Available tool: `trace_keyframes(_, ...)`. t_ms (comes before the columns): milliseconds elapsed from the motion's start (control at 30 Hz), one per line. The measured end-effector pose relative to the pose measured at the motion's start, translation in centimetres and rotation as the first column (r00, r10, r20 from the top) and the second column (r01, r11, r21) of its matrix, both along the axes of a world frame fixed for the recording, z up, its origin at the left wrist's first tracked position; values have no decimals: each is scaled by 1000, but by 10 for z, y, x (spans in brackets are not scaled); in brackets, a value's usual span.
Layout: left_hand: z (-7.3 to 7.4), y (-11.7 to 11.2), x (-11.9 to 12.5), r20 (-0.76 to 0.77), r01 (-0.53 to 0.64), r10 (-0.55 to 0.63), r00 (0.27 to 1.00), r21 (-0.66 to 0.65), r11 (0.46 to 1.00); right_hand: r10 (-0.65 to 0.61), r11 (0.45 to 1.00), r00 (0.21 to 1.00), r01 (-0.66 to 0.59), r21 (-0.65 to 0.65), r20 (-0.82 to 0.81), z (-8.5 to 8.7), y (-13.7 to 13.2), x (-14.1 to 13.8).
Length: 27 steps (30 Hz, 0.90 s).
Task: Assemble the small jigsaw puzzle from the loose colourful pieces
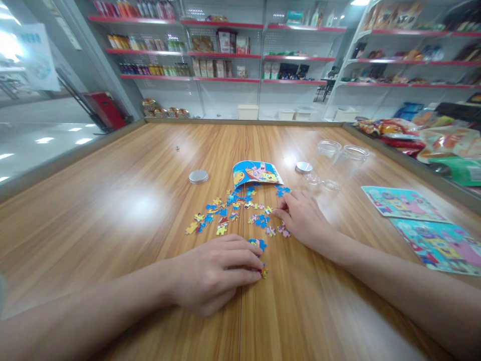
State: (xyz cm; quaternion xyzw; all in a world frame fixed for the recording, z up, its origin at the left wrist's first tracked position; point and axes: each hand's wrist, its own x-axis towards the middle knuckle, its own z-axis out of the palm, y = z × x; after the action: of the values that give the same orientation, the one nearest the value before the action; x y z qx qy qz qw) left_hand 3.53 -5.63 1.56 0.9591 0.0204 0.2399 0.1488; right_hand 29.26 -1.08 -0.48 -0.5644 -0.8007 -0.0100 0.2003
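My left hand [220, 273] lies low over the table, its fingers curled on a few jigsaw puzzle pieces at the near side. One blue piece [257, 244] shows beyond its index finger, and a yellow-and-red piece [264, 271] peeks out at the fingertips. Farther right, my right hand [304, 218] has thumb and index finger drawn together at a yellow puzzle piece [268, 210] on the right of the loose pile. Scattered puzzle pieces [223, 212] in blue, yellow and pink spread between the hands and a curved cartoon picture card [259, 173].
Two silver lids [198, 176] [303, 167] flank the card. Clear glass jars [355, 154] stand at the back right. Two flat cartoon sheets [408, 203] [439, 245] lie beyond my right forearm. Packaged goods [391, 128] crowd the right edge; stocked shelves [225, 54] line the back.
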Motion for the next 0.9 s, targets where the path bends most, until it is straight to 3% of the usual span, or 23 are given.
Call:
trace_keyframes(267, -2, 0, -1, -38, -5, 7, 999, 40, 999, 32, 999, 997, -33, -25, -64, 2, -2, -3)
trace_keyframes(433, -3, 0, -2, -56, -15, 18, 998, 51, 999, 147, 989, 966, -147, 14, -213, 5, -4, -5)
trace_keyframes(600, -3, 0, -1, -67, -4, 6, 998, 27, 1000, 422, 905, 833, -413, 108, -358, 8, -13, -9)
trace_keyframes(700, -2, -1, -2, -52, -26, 27, 998, 25, 999, 508, 852, 762, -512, 106, -402, 8, -19, -11)
trace_keyframes(900, -3, -2, -7, 139, -261, 254, 957, 29, 965, 606, 772, 622, -611, 176, -497, 3, -23, -12)
